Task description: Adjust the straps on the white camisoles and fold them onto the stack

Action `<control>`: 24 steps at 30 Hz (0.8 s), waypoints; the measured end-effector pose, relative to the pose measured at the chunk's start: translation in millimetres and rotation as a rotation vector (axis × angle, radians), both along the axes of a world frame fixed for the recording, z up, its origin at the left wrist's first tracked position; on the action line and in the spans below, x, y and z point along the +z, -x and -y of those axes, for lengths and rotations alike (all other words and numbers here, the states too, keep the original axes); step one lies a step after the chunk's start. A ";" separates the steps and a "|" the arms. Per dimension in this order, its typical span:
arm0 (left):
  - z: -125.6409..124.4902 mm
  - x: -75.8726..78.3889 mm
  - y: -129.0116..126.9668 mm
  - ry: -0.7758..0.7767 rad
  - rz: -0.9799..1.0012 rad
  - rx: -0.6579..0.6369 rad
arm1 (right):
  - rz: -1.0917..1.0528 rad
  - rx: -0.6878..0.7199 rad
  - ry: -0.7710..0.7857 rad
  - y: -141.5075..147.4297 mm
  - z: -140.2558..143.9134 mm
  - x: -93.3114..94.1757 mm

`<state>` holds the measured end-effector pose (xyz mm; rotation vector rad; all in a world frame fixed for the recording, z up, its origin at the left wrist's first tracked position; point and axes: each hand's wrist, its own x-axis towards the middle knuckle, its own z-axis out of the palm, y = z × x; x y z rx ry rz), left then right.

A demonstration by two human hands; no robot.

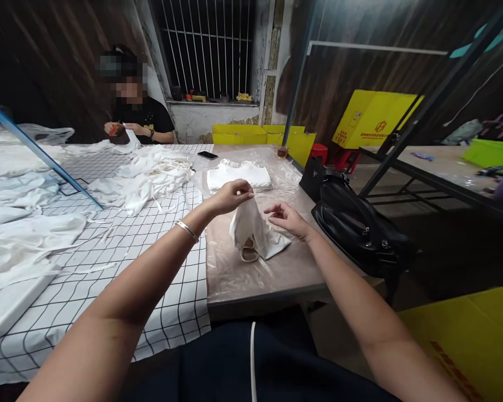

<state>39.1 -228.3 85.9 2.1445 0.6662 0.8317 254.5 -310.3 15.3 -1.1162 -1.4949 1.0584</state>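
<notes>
Where the white garment [247, 220] sits: on the person's side of the folded stack [240, 177], base on plastic sheet [228, 276]
Left hand [235, 196]: pinching its top
Right hand [291, 220]: loosely curled beside it, seemingly holding nothing
Cloth handling: light, limp, hardly fragile, I judge; grip at hem or corner
Long axis: near upright; strap loop [248, 260] points away from stack

Light is dim overall, strongest over the tabletop [305, 273], where the plastic sheet [230, 279] throws streaky glare. Beyond the tabletop, the window [209, 50] is black and a person [153, 114] partly pixelated.
</notes>
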 end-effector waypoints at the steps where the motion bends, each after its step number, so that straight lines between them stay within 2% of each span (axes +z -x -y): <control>1: 2.7 4.8 -2.2 -0.031 0.004 -0.010 | -0.041 -0.004 -0.053 7.9 -2.0 8.4; 4: 9.6 19.1 -8.0 -0.035 0.073 -0.071 | -0.098 0.055 -0.127 27.7 -9.5 36.2; 7: 11.0 33.5 -7.2 0.066 0.204 -0.129 | -0.060 0.138 -0.091 34.0 -13.1 56.5; 11: 3.2 48.9 7.9 0.162 0.333 -0.107 | 0.108 0.314 0.125 19.0 -7.0 61.2; 13: -3.0 53.7 20.2 0.192 0.370 -0.080 | 0.209 0.340 0.245 3.9 -2.4 60.2; 15: -8.8 57.0 33.7 0.222 0.401 -0.053 | 0.292 0.287 0.298 -13.5 0.8 62.9; 17: -12.3 60.4 46.5 0.242 0.414 -0.031 | 0.344 0.199 0.274 -29.8 2.1 71.1; 20: -11.3 67.8 61.5 0.244 0.360 -0.008 | 0.382 0.056 0.136 -47.4 1.6 90.8; 24: -1.8 80.7 71.8 0.211 0.079 -0.009 | 0.352 -0.138 -0.128 -55.6 0.2 113.5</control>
